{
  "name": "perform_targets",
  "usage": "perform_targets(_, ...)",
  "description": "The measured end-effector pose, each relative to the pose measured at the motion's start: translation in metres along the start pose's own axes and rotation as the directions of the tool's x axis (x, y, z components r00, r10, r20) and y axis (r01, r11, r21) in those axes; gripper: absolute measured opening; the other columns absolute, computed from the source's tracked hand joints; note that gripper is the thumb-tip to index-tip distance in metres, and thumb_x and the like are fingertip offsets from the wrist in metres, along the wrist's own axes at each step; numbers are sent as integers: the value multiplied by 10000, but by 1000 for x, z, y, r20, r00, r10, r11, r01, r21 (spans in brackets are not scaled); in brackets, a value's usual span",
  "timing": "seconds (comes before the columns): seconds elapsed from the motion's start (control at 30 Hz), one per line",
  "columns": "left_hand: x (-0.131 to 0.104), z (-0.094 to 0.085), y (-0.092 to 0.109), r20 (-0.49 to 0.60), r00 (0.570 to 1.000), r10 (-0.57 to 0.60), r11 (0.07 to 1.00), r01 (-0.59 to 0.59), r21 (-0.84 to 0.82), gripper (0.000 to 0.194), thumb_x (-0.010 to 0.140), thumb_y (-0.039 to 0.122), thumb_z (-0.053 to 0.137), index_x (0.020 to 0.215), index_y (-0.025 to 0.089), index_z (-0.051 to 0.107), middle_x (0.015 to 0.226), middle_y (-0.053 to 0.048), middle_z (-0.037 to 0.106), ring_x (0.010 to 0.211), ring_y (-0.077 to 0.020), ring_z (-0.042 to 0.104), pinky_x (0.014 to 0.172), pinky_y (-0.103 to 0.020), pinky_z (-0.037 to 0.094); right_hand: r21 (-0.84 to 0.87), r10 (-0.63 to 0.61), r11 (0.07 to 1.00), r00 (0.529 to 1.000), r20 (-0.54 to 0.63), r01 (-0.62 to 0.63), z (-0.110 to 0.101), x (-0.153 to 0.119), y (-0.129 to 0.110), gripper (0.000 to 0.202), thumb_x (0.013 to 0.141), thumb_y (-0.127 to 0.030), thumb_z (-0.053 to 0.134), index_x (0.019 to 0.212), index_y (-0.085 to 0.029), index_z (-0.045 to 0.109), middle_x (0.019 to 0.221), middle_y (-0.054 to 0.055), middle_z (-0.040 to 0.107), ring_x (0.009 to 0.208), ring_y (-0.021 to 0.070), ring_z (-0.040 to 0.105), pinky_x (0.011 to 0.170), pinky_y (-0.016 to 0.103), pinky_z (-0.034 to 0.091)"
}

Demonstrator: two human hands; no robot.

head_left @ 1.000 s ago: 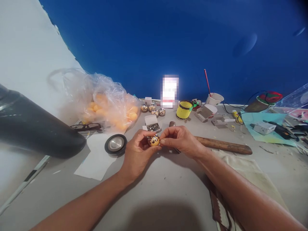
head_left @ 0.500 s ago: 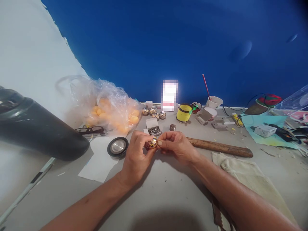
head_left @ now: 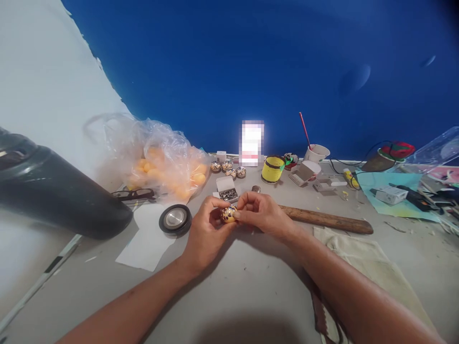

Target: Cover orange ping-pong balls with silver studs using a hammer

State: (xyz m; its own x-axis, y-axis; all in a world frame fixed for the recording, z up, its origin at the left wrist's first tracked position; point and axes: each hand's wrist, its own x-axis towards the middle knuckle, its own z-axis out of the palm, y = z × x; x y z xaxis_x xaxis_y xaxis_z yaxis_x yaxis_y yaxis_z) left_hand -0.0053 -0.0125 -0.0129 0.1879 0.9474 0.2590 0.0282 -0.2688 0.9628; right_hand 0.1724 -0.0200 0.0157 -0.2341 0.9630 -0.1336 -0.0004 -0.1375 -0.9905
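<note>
Centrally, the ball (head_left: 228,215) sits between the two hands, raised over the surface (head_left: 236,296) and just nearer than the open box (head_left: 227,193). The left hand (head_left: 205,234) holds it from the left, thumb below and forefinger above; the right hand (head_left: 261,213) meets its right side, fingertips bunched close, though whether they pinch anything I cannot tell.

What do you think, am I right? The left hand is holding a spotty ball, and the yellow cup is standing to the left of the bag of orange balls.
Not quite: in the head view, the yellow cup stands to the right of the bag of orange balls. The left hand is holding a spotty ball.
</note>
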Motion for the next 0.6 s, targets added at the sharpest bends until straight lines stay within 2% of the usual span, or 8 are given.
perform_targets(0.07,1,0,3,46,992,-119,988,123,-89,401,698,241,859,996,198,594,944,-14,665,802,-152,678,732,-273,571,38,-33,999,999,-33,34,-6,3,2,382,721,-499,820,786,-188,607,643,-16,643,478,82,493,435,203,337)
perform_targets(0.13,1,0,6,95,979,-183,970,195,-147,427,698,246,858,1023,198,584,921,-14,673,794,-158,682,724,-280,571,35,-74,996,989,-125,79,-16,6,4,380,733,-519,798,781,-192,610,654,-16,645,472,85,489,447,218,366)
perform_targets(0.2,3,-1,8,118,970,-211,954,231,-192,396,732,272,833,1031,200,584,900,-11,671,752,-149,673,695,-279,563,-95,-99,992,970,-224,79,-27,9,5,327,747,-477,777,769,-193,616,663,-11,652,492,95,495,473,232,393)
perform_targets(0.27,5,-3,8,116,968,-224,943,245,-227,329,783,308,792,1028,201,599,926,-18,680,727,-138,664,680,-279,554,-325,-109,945,963,-246,24,-39,10,2,224,776,-393,733,763,-190,640,708,11,682,553,115,536,519,246,422)
perform_targets(0.33,7,-5,6,116,964,-240,932,262,-251,265,814,321,757,1009,203,621,986,-33,694,707,-126,652,662,-274,540,-564,-114,826,978,-177,-5,-50,7,-2,98,792,-281,684,825,-188,683,814,33,725,674,143,604,615,264,461)
perform_targets(0.43,8,-6,4,146,953,-264,924,294,-244,214,817,300,742,977,201,641,1041,-43,698,684,-107,627,631,-257,514,-802,-83,597,994,-66,-4,-61,1,-9,249,774,-207,672,1020,-212,704,1042,57,741,881,188,654,721,280,459)
perform_targets(0.53,7,-6,5,153,955,-253,942,279,-186,231,811,300,754,984,196,641,996,-33,684,712,-105,614,641,-244,506,-928,-19,356,992,-127,-112,-66,-2,-9,350,733,-284,744,1070,-216,683,1150,96,703,997,254,644,689,287,410)
perform_targets(0.6,7,-5,7,154,955,-252,948,276,-161,329,755,280,795,1025,197,627,956,-17,665,742,-114,614,666,-246,518,-952,33,253,985,-170,-173,-67,-2,-7,327,718,-343,771,1002,-209,679,1101,109,699,976,273,642,642,289,366)
